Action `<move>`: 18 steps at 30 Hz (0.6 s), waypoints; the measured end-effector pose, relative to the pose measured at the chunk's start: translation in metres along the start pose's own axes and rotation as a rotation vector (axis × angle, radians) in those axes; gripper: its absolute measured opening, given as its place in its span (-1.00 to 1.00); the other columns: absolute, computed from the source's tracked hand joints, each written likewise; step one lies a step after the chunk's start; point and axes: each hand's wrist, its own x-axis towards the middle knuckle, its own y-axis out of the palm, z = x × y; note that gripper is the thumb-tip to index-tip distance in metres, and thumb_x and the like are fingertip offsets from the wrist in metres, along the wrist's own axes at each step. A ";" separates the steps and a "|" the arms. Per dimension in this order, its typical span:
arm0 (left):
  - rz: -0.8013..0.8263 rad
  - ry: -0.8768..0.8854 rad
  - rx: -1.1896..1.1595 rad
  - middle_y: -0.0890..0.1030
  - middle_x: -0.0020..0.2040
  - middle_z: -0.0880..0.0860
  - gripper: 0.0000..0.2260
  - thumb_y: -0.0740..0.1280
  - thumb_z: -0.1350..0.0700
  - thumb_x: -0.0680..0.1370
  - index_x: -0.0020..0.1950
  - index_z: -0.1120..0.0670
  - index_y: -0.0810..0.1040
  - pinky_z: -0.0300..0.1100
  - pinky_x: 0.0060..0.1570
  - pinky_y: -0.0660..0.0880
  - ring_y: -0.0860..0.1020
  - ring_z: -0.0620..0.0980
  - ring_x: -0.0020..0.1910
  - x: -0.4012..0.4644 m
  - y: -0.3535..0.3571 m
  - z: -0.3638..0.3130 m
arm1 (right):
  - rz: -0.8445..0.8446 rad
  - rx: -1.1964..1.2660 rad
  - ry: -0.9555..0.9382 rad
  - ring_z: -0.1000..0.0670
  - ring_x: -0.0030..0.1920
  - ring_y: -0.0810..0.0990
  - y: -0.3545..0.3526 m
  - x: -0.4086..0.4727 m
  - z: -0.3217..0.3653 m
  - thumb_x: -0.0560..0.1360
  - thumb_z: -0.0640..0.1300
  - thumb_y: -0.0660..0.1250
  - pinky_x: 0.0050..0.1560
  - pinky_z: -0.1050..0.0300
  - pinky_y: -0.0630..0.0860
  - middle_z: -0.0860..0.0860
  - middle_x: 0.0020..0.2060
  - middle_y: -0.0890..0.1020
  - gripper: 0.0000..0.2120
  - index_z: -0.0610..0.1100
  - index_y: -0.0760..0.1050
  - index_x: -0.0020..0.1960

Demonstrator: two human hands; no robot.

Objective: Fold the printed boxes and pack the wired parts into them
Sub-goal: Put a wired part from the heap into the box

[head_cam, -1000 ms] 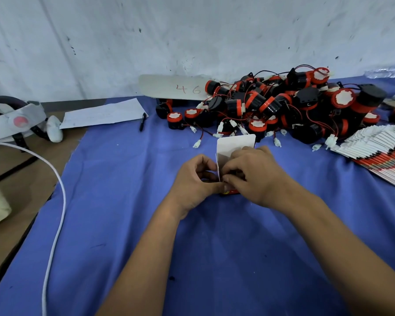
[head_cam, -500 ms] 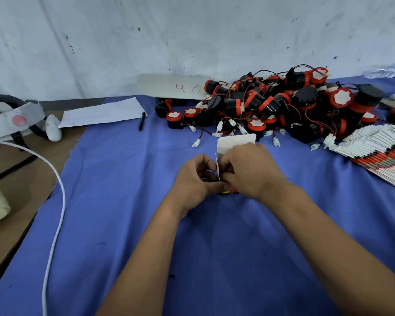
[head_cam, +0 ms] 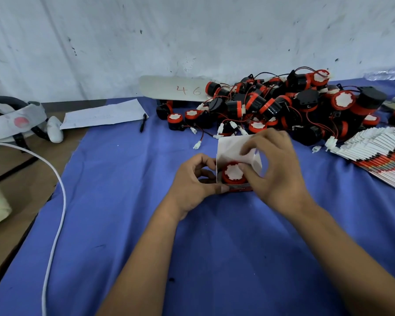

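left hand (head_cam: 195,179): fingers curled, holding the box's left side | box (head_cam: 232,151): open, upright on the blue cloth (head_cam: 123,224), red part (head_cam: 234,173) inside | right hand (head_cam: 274,167): pinching the box flap | pile of parts (head_cam: 283,106): behind

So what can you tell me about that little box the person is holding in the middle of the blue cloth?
The box looks like thin white card with a red printed strip along its near bottom edge. It stands open on the blue cloth, its top flap raised. A round red part with a white centre sits inside. The left hand grips its left side; the right hand pinches the flap and right wall.
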 end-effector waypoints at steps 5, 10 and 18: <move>0.005 0.033 -0.009 0.69 -0.06 0.08 -0.60 0.63 0.37 0.26 -0.06 0.18 0.50 0.08 0.15 0.63 0.64 0.10 0.00 -0.001 0.001 -0.001 | 0.016 0.204 0.343 0.06 0.18 0.48 0.007 -0.018 -0.013 0.39 -0.10 0.58 0.14 0.15 0.52 0.07 0.21 0.38 -0.29 -0.03 0.27 0.40; 0.038 0.034 -0.042 0.67 -0.07 0.01 -0.63 0.57 0.35 0.23 -0.10 0.15 0.48 -0.07 0.01 0.58 0.62 0.03 -0.01 -0.001 0.000 0.001 | 0.264 0.482 0.541 0.37 0.05 0.57 0.013 -0.024 -0.022 0.45 -0.11 0.56 -0.06 0.47 0.51 0.18 0.17 0.57 -0.28 0.12 0.25 0.47; 0.096 0.022 -0.180 0.67 0.07 0.13 -0.57 0.54 0.33 0.33 0.10 0.27 0.43 0.04 0.16 0.58 0.65 0.14 0.10 -0.005 0.001 -0.005 | 0.167 0.567 0.519 0.16 0.09 0.66 0.014 -0.025 -0.016 0.41 -0.23 0.58 0.12 0.28 0.58 0.11 0.04 0.69 -0.52 0.01 0.49 0.24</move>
